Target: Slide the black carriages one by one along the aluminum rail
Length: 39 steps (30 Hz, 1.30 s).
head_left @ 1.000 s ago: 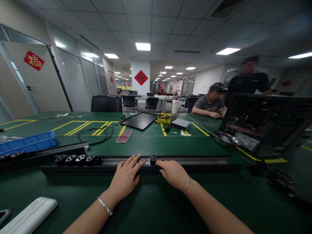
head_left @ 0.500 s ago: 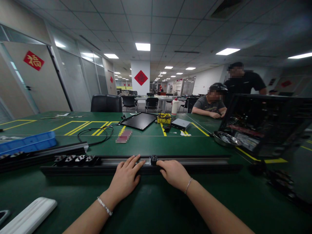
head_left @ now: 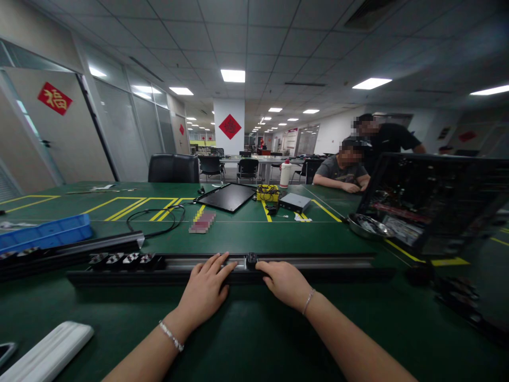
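Item one: a long black metal rail [head_left: 310, 262] is lying lengthwise across the near side of a green workbench [head_left: 254, 339], directly in front of the person. A small black slider block [head_left: 251, 260] is sitting on top of the rail, near the middle. The left hand [head_left: 203, 281] is resting on the rail just left of the block, fingers spread wide and lying flat across it, not closed around it. The right hand [head_left: 284, 284] is resting on the rail just right of the block, fingers loosely together and open, its fingertips near the block. A thin bracelet [head_left: 171, 336] is circling the left wrist, and a second bracelet [head_left: 308, 301] is circling the right. Further along the rail, a row of small black and silver clamps [head_left: 121, 259] is sitting to the left. Beyond them, a second black rail [head_left: 71, 254] is lying at a slight angle, next to a blue plastic tray [head_left: 45, 232]. A white bar [head_left: 47, 353] is lying near the bench's lower left corner. Farther off, a coiled black cable [head_left: 157, 220], a flat black panel [head_left: 226, 197], a yellow wired box [head_left: 268, 193], a grey box [head_left: 295, 202] and a metal dish [head_left: 366, 226] are lying on the bench. A seated person [head_left: 342, 170] is leaning on the far edge.
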{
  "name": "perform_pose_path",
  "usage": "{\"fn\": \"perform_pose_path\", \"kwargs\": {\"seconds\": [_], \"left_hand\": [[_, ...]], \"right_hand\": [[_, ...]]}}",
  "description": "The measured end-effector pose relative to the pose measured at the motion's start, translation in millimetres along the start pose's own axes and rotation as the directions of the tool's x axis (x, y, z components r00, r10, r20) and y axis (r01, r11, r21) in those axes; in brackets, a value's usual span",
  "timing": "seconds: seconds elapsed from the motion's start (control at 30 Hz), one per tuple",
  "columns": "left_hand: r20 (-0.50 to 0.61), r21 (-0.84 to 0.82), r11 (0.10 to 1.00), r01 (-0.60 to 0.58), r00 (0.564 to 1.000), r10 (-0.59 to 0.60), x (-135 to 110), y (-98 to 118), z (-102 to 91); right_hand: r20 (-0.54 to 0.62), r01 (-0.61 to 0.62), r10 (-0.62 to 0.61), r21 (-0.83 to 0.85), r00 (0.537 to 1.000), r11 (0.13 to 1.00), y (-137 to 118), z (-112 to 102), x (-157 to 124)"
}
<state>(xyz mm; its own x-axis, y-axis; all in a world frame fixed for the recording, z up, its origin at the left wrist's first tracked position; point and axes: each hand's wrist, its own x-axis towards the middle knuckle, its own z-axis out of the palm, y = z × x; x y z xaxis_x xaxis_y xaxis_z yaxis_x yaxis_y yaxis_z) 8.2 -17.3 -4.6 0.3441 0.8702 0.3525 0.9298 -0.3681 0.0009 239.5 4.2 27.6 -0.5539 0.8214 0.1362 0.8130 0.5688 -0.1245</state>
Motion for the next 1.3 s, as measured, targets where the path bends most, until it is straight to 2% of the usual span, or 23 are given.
{"fn": "perform_pose_path", "kwargs": {"seconds": [0.57,0.93,1.3], "left_hand": [[0.022,-0.014,1.000,0.007,1.000,-0.006,0.1,-1.0,0.5],[0.023,-0.024,1.000,0.010,1.000,-0.009,0.6,0.4,-1.2],[0.024,-0.031,1.000,0.005,1.000,-0.004,1.3,1.7,-3.9]], "right_hand": [[-0.039,-0.004,0.006,0.044,0.999,0.999,3.0,3.2,0.0],[0.003,-0.013,0.013,-0.009,1.000,1.000,5.1,-3.2,-3.6],[0.006,-0.007,0.007,0.050,1.000,0.999,8.6,-2.9,-4.8]]}}
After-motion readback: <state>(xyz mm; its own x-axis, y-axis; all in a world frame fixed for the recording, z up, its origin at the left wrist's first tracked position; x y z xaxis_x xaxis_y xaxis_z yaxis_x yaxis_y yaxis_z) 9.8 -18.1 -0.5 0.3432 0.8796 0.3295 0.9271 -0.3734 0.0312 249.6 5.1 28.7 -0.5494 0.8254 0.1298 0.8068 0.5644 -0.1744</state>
